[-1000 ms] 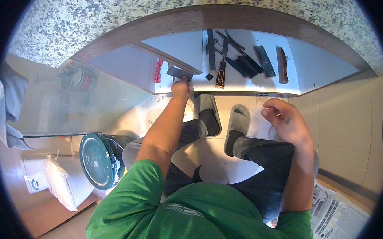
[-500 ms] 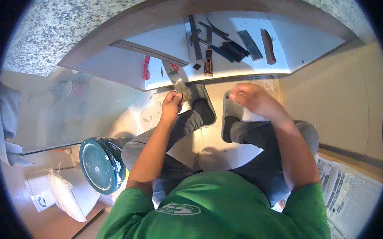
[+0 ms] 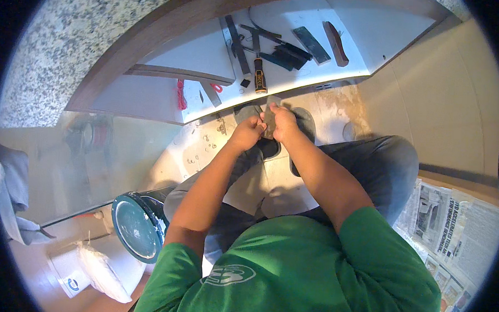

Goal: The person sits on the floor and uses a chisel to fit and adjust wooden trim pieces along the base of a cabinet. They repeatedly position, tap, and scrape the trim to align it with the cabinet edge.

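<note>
Between my knees, over the floor, a thin flat grey-brown plate [image 3: 270, 117] is held between both hands. My left hand [image 3: 247, 135] pinches it at its left edge. My right hand [image 3: 284, 123] is closed on its right side, thumb and fingers toward the top. What the plate is made of I cannot make out. Just beyond my hands, on the white cabinet floor, lie a tool with a black-and-orange handle [image 3: 260, 76], a long dark flat bar [image 3: 238, 45], several black pieces [image 3: 288, 55], a dark rectangular slab [image 3: 311, 45] and a reddish-brown curved piece [image 3: 335, 43].
A red bundle [image 3: 181, 94] and a metal strip [image 3: 210, 94] lie at the cabinet's left. Dark curled shavings [image 3: 209, 138] dot the floor tiles. A lidded bucket [image 3: 138, 226] stands at my left, newspapers [image 3: 450, 223] at my right. A speckled countertop [image 3: 94, 46] overhangs.
My right hand has come left and down to the plate and closed on it. My left hand has moved right with the plate, bringing it between both hands. The view has shifted slightly.
</note>
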A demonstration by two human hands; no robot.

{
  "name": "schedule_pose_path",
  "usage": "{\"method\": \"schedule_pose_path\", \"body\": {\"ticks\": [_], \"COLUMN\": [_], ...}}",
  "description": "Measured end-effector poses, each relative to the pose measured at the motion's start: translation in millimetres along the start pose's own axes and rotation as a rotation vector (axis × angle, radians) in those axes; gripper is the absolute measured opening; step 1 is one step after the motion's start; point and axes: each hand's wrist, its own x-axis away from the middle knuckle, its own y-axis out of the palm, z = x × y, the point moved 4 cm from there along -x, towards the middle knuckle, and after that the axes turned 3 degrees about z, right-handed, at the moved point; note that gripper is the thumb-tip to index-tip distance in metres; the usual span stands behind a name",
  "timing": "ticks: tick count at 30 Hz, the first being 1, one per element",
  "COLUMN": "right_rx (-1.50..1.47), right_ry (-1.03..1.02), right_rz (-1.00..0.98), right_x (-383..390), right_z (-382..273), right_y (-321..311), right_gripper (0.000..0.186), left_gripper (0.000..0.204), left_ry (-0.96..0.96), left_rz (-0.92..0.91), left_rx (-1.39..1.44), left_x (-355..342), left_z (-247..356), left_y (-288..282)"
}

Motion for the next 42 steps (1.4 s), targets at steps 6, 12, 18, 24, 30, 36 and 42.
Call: {"method": "schedule_pose_path", "body": {"ticks": [6, 12, 18, 24, 30, 36, 42], "right_rx": [-0.007, -0.007, -0.094, -0.103, -0.232, -0.381, -0.334], "right_ry": [0.018, 0.005, -0.007, -0.063, -0.114, -0.095, -0.068], "right_rz": [0.002, 0.056, -0.011, 0.09, 0.17, 0.055, 0.009], "right_x": [-21, -26, -37, -29, -39, -47, -62], "right_z": [-16, -21, -22, -30, -19, -13, -10], "right_y": [-37, -36, -41, -20, -13, -11, -12], "right_gripper": [0.027, 0.024, 0.027, 0.025, 0.019, 0.018, 0.019], "left_gripper": [0.04, 0.078, 0.084, 0.075, 0.077, 0.084, 0.082], "left_ry": [0.196, 0.226, -0.116, 0.282, 0.487, 0.303, 0.217], "left_rz": [0.39, 0.516, 0.353, 0.698, 0.218, 0.119, 0.058], "left_rx": [-0.548, -1.066, -1.155, -0.982, -0.721, -0.947, -1.006], "left_x": [1, 4, -11, -8, -4, -26, -44], "left_z": [25, -28, -28, -14, 72, 65, 64], "left_y": [-15, -65, -99, -96, 13, 29, 28]}}
